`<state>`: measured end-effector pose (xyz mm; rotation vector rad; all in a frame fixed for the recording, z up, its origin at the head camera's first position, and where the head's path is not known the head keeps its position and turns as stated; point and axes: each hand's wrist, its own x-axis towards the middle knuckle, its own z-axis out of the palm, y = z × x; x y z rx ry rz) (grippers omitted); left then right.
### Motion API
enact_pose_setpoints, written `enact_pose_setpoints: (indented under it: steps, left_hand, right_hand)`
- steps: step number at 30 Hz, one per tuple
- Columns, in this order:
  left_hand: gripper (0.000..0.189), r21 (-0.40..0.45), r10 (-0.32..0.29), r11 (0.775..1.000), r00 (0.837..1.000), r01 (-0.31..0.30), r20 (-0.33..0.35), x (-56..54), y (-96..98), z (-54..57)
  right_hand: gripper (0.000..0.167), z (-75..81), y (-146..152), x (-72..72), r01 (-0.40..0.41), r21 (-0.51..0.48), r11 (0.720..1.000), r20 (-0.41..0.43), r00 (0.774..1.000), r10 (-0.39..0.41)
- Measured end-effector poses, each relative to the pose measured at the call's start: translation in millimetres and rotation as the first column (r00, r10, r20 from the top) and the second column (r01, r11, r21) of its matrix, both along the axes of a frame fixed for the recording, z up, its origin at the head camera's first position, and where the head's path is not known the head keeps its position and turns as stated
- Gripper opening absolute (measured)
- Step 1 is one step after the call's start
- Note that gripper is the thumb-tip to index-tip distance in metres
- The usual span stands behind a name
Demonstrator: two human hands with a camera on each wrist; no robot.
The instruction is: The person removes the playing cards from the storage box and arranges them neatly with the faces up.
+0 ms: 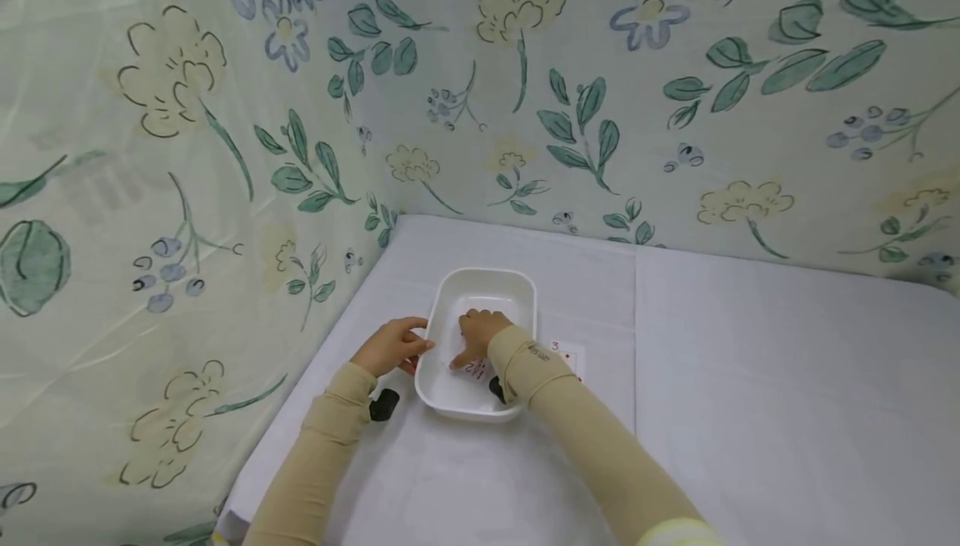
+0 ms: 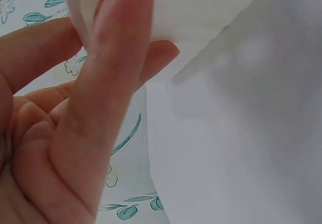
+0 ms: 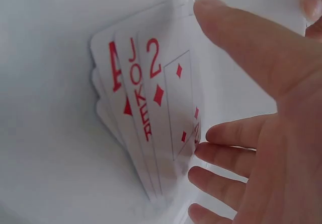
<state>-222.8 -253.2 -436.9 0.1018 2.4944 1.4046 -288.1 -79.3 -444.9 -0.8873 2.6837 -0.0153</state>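
A white rectangular tray (image 1: 457,398) stands on the white-covered table. My left hand (image 1: 392,348) holds its left rim, thumb inside the wall and fingers beyond it; the left wrist view shows the thumb (image 2: 108,68) across the tray wall (image 2: 201,7). Inside the tray lies a fanned stack of playing cards (image 3: 146,103), with an ace, a joker and a red two of diamonds showing. My right hand (image 1: 480,333) reaches over them, thumb and fingers spread around the stack's edge. In the right wrist view, its fingertips (image 3: 205,151) are at the two's right edge, apparently touching.
A three of diamonds card (image 1: 567,357) lies on the table right of the tray, partly behind the right sleeve. Dark wrist devices (image 1: 385,405) sit at both wrists. A flower-patterned curtain (image 1: 480,112) borders the table (image 1: 750,396) at the back and left.
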Motion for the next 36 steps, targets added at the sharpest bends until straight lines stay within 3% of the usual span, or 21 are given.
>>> enact_pose_setpoints:
  steps: [7,15,26,32,36]
  left_hand:
    - [0.045,-0.006,-0.001,1.000,1.000,0.001,0.003,0.5,2.5,2.4]
    - [0.045,-0.002,0.003,1.000,1.000,-0.003,0.005,-0.3,1.3,2.1]
    - [0.046,-0.001,0.003,1.000,1.000,-0.003,0.008,-0.1,-0.2,1.2]
    - [0.045,0.000,0.003,1.000,1.000,-0.003,0.009,-0.6,-0.3,0.9]
    - [0.045,0.003,0.011,1.000,1.000,-0.011,0.012,-1.0,-0.6,0.5]
  right_hand:
    - [0.084,-6.4,0,4.4,0.035,0.005,0.999,-0.012,0.999,-0.035]
    - [0.087,-2.8,0,9.3,0.041,0.007,0.999,-0.007,0.999,-0.041]
    - [0.088,-12.0,0,5.2,0.006,-0.043,0.999,-0.008,1.000,-0.006]
    - [0.095,-7.3,4,9.4,0.073,-0.117,0.990,0.031,0.997,-0.070]
    - [0.083,-7.1,5,9.6,0.094,-0.136,0.986,0.045,0.995,-0.089]
